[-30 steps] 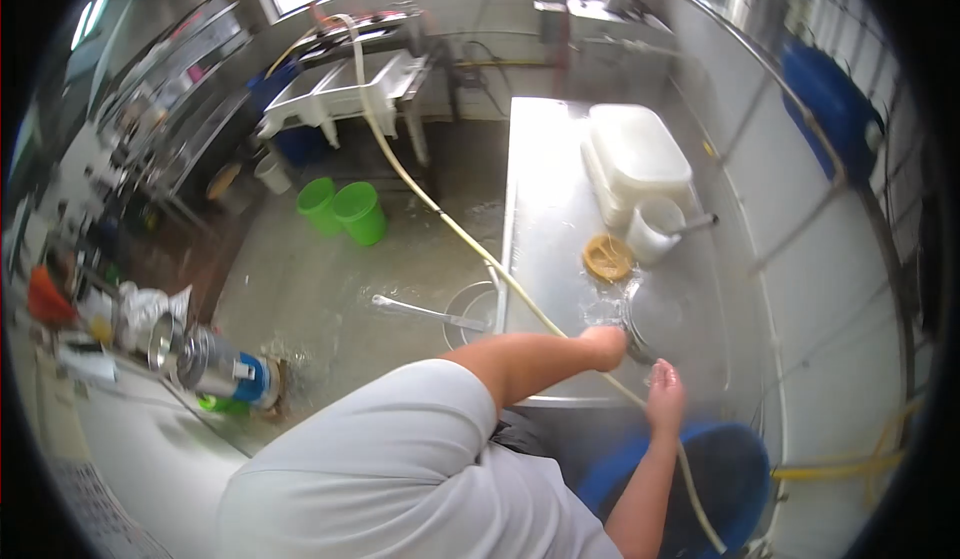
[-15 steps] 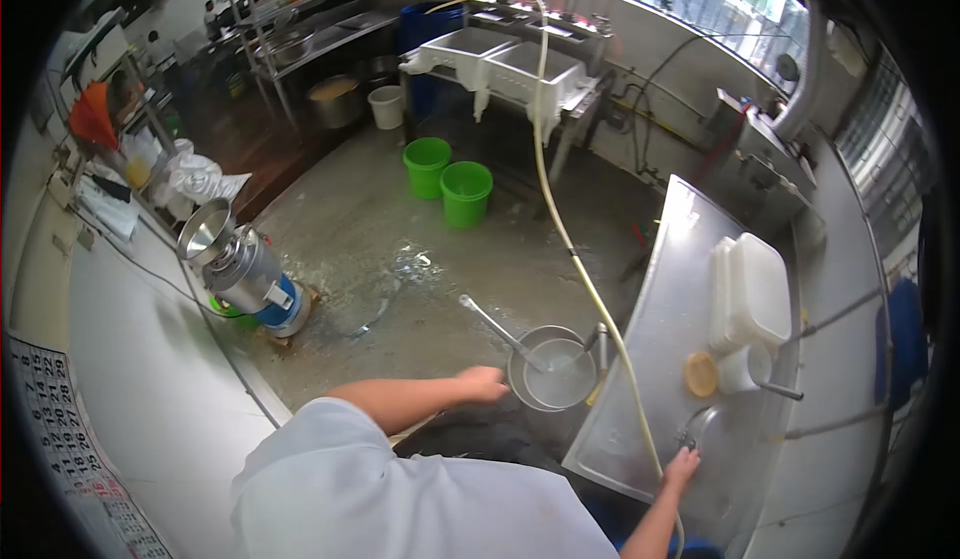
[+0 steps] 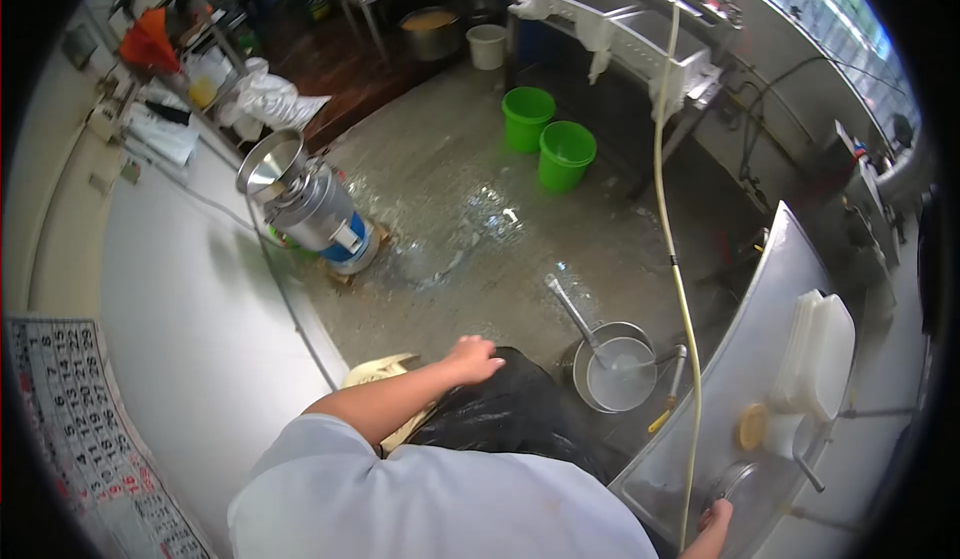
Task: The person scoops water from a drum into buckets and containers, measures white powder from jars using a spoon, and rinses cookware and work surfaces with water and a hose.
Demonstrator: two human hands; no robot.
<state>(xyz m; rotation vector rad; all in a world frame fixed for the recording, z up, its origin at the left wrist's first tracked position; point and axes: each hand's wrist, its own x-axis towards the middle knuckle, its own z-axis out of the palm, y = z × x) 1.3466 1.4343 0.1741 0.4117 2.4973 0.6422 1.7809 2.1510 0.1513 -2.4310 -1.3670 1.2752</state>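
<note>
My left hand (image 3: 474, 361) hangs in the air over a dark, shiny apron (image 3: 505, 414), its fingers slightly apart and nothing in them. On the right, my right hand (image 3: 716, 514) is closed on a slim metal part at the end of a curved metal piece (image 3: 738, 479) on the steel counter (image 3: 660, 489); its kind is unclear. On the floor ahead stands a metal pot (image 3: 582, 371) with a round metal vessel (image 3: 622, 391) in it, holding cloudy liquid. A long metal handle (image 3: 572, 309) leans out of it. Beside it is a tool with a yellow tip (image 3: 660, 421).
A pale hose (image 3: 672, 244) crosses in front of the counter. White plastic tubs (image 3: 822, 354), a white jug (image 3: 788, 433) and a tan lid (image 3: 752, 425) sit there. Two green buckets (image 3: 567, 159) and a steel grinding machine (image 3: 325, 219) stand on the wet floor.
The view has turned left and down, so things sit further right. My left hand has drawn back from beside the pot to over the apron. My right hand stays at the metal piece.
</note>
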